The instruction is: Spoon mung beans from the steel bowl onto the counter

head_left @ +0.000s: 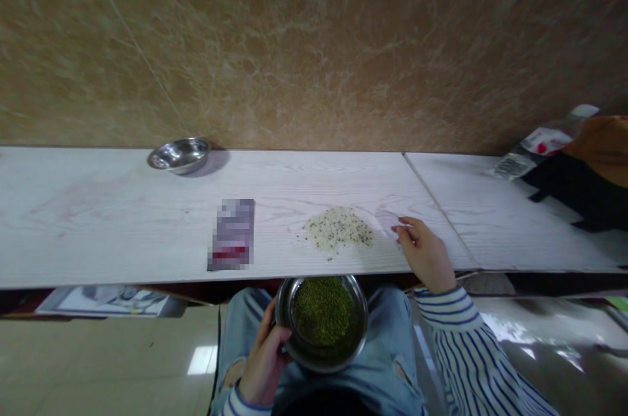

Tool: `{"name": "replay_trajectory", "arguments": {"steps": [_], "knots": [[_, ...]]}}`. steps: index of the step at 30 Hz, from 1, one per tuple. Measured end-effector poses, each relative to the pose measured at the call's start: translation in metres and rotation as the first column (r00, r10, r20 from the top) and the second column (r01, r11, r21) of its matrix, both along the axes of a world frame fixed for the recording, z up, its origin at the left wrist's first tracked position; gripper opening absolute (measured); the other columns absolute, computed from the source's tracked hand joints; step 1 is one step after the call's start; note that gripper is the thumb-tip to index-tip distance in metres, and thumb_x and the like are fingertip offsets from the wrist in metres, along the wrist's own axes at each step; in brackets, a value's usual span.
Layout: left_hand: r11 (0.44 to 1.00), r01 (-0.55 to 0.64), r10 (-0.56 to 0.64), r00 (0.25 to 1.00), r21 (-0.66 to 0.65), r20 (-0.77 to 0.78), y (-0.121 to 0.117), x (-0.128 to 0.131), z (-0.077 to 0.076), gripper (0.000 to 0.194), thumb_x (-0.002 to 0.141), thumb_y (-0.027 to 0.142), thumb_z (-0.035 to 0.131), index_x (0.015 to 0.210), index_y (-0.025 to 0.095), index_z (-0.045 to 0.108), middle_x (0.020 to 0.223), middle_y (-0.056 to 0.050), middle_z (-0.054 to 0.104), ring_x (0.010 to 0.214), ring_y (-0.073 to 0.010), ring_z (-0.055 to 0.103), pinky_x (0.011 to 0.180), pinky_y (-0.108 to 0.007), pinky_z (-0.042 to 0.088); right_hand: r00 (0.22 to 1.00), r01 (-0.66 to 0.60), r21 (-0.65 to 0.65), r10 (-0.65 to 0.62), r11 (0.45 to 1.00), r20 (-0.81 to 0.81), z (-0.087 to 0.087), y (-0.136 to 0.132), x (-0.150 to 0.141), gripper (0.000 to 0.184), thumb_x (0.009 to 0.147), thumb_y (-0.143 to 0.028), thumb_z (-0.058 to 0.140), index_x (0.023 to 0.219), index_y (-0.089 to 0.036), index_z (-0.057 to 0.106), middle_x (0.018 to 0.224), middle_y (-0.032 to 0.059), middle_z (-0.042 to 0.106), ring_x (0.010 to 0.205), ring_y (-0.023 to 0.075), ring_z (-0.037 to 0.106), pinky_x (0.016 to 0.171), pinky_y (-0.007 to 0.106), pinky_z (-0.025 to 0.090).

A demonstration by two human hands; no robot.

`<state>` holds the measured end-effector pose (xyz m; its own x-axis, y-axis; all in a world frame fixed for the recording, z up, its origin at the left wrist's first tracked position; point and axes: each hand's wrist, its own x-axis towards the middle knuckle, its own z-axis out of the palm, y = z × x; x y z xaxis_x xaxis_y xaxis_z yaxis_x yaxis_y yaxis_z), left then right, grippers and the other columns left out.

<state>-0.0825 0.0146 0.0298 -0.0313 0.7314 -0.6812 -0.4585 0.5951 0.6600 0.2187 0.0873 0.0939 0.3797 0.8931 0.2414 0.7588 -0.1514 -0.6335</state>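
Note:
My left hand (265, 357) grips the left rim of a steel bowl (362, 331) held over my lap, just below the table's front edge. Small green beans (324, 311), like mung beans, cover its bottom. On the white table lies a loose, flat pile of pale grains mixed with dark green beans (338, 229). Right of this pile, my right hand (426, 256) hovers low over the tabletop, its fingers curled and the thumb and fingertips close together. Anything between those fingertips is too small to make out.
A second steel bowl (180, 156) stands at the back left by the wall. A blurred purple-grey packet (233, 233) lies left of the pile. At the far right, a plastic bottle (544, 141) leans beside a black and brown item (589, 167). The table's front edge runs above my lap.

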Motion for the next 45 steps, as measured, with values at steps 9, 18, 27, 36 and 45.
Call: {"name": "replay_trajectory", "arguments": {"steps": [9, 18, 27, 36, 45], "knots": [[0.999, 0.036, -0.036, 0.998, 0.012, 0.043, 0.002, 0.006, 0.010, 0.073, 0.060, 0.019, 0.059, 0.132, 0.028, 0.047, 0.101, -0.003, 0.065, 0.074, -0.0179, 0.056, 0.056, -0.027, 0.043, 0.987, -0.029, -0.079, 0.016, 0.996, -0.163, -0.009, 0.013, 0.002, 0.034, 0.082, -0.035, 0.046, 0.108, -0.016, 0.056, 0.086, 0.0082, 0.073, 0.067, 0.0179, 0.067, 0.064, 0.031, 0.050], [0.999, 0.031, -0.032, 0.999, 0.008, 0.045, 0.001, 0.009, 0.017, 0.071, 0.062, 0.018, 0.058, 0.131, 0.025, 0.047, 0.101, -0.004, 0.065, 0.078, -0.0180, 0.055, 0.058, -0.027, 0.044, 0.967, -0.113, -0.077, 0.092, 0.991, -0.239, -0.009, 0.015, -0.028, 0.025, 0.083, -0.032, 0.048, 0.104, -0.019, 0.056, 0.081, 0.0051, 0.073, 0.063, 0.0164, 0.067, 0.062, 0.029, 0.050], [0.999, 0.032, -0.033, 0.997, 0.021, 0.065, -0.001, 0.006, 0.012, 0.073, 0.061, 0.019, 0.060, 0.132, 0.026, 0.046, 0.108, -0.006, 0.063, 0.079, -0.0198, 0.056, 0.059, -0.030, 0.045, 0.961, -0.138, -0.035, 0.125, 0.990, -0.247, -0.008, 0.015, -0.042, 0.024, 0.084, -0.032, 0.048, 0.104, -0.020, 0.054, 0.083, 0.0055, 0.073, 0.067, 0.0177, 0.068, 0.063, 0.029, 0.051], [0.999, 0.040, -0.043, 0.996, 0.030, 0.077, -0.003, 0.002, 0.009, 0.073, 0.061, 0.019, 0.060, 0.132, 0.027, 0.046, 0.104, -0.005, 0.062, 0.081, -0.0204, 0.055, 0.060, -0.029, 0.045, 0.962, -0.195, -0.022, 0.187, 0.981, -0.201, 0.000, 0.016, -0.055, 0.020, 0.085, -0.029, 0.048, 0.102, -0.023, 0.055, 0.085, 0.0038, 0.074, 0.069, 0.0172, 0.068, 0.064, 0.029, 0.051], [0.998, 0.057, -0.059, 0.995, 0.028, 0.075, -0.005, 0.002, 0.010, 0.070, 0.062, 0.018, 0.059, 0.130, 0.029, 0.047, 0.110, -0.005, 0.060, 0.086, -0.0211, 0.053, 0.060, -0.030, 0.046, 0.955, -0.262, 0.024, 0.262, 0.965, -0.140, 0.004, 0.008, -0.047, 0.020, 0.086, -0.034, 0.050, 0.102, -0.025, 0.059, 0.093, 0.0025, 0.072, 0.084, 0.0175, 0.068, 0.071, 0.029, 0.050]]}}
